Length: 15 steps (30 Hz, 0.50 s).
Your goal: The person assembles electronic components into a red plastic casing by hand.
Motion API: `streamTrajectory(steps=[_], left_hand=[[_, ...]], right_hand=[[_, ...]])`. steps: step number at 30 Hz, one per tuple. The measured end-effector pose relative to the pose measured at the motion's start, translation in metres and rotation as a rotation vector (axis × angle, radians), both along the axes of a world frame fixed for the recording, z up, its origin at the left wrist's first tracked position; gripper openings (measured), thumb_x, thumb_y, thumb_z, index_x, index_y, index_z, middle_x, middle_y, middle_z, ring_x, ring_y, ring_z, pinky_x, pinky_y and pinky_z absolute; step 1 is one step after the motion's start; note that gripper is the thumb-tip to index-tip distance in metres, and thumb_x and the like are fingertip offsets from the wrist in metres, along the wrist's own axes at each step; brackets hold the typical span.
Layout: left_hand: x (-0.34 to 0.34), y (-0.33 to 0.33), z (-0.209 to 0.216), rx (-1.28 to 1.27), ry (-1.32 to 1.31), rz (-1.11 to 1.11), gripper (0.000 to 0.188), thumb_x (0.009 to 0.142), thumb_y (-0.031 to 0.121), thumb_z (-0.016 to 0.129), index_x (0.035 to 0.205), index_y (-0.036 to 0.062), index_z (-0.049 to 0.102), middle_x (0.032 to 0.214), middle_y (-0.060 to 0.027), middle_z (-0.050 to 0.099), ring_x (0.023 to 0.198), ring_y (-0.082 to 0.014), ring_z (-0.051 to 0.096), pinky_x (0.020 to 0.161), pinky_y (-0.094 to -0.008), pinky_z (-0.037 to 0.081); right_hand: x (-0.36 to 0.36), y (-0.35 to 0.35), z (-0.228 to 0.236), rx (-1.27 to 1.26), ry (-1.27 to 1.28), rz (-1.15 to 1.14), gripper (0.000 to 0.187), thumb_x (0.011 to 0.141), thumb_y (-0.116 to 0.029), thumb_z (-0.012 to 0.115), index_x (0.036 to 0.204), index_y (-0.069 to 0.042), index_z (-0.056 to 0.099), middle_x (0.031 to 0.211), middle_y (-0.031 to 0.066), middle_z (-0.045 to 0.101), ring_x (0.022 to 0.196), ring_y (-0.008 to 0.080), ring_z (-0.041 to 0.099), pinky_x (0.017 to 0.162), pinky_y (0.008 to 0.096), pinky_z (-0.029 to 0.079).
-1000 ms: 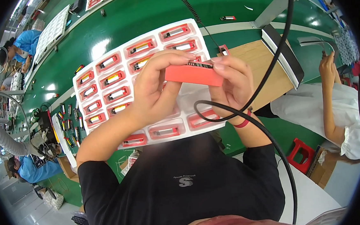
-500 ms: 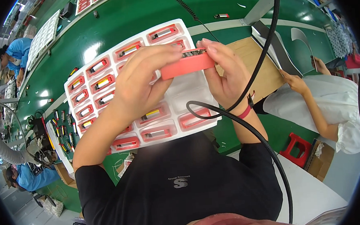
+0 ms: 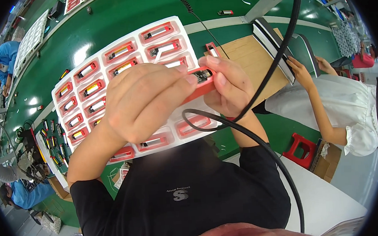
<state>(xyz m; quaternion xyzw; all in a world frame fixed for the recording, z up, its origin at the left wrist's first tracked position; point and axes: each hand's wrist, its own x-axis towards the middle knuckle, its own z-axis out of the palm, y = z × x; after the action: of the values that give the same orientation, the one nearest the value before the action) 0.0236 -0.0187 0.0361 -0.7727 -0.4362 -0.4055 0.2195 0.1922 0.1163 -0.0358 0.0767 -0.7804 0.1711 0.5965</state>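
Note:
Both hands hold a small red plastic housing [image 3: 199, 91] above a white moulded tray [image 3: 137, 40]. A dark circuit board [image 3: 203, 76] shows in the housing's open top, which tilts up at its right end. My left hand [image 3: 142, 101] is closed around the left part, its fingertips at the opening beside the board. Around the right end my right hand [image 3: 230, 85] is closed, thumb and fingers pinching it. Below, the tray's cells hold several similar red housings [image 3: 158, 32], many with white or yellow parts inside. The hands hide the tray's middle.
A black cable [image 3: 264, 146] loops across the tray's lower right. Another red housing [image 3: 212, 49] lies by a cardboard sheet [image 3: 255, 64]. On the right a person in white [image 3: 326, 103] handles dark flat sheets. Small parts [image 3: 54, 141] lie left of the tray. A red stool [image 3: 301, 150] stands lower right.
The red housing has turned so its open top and board show more. My left fingers have moved right, over the housing. The whole view has shifted slightly.

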Motion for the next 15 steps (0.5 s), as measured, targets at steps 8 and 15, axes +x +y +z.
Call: streamTrajectory(steps=[8, 15], left_hand=[[-0.014, -0.007, -0.017, -0.560, -0.349, 0.224, 0.029, 0.076, 0.008, 0.080, 0.103, 0.0030, 0.074, 0.092, -0.0106, 0.067, 0.089, -0.0307, 0.067, 0.075, -0.0398, 0.054], [-0.002, -0.003, -0.060, -0.817, -0.315, 0.226, 0.014, 0.089, 0.015, 0.071, 0.096, 0.0042, 0.076, 0.093, -0.0098, 0.064, 0.088, -0.0294, 0.063, 0.079, -0.0431, 0.051]], right_hand=[[-0.008, 0.109, -0.010, 0.087, -0.507, -0.127, 0.021, 0.087, -0.006, 0.065, 0.107, 0.000, 0.068, 0.109, 0.0177, 0.071, 0.114, 0.0433, 0.065, 0.097, 0.0511, 0.054], [-0.006, 0.329, -0.151, -0.056, -1.092, -0.788, 0.052, 0.083, 0.004, 0.053, 0.134, -0.002, 0.063, 0.137, 0.0223, 0.063, 0.129, 0.0395, 0.057, 0.110, 0.0442, 0.047]])
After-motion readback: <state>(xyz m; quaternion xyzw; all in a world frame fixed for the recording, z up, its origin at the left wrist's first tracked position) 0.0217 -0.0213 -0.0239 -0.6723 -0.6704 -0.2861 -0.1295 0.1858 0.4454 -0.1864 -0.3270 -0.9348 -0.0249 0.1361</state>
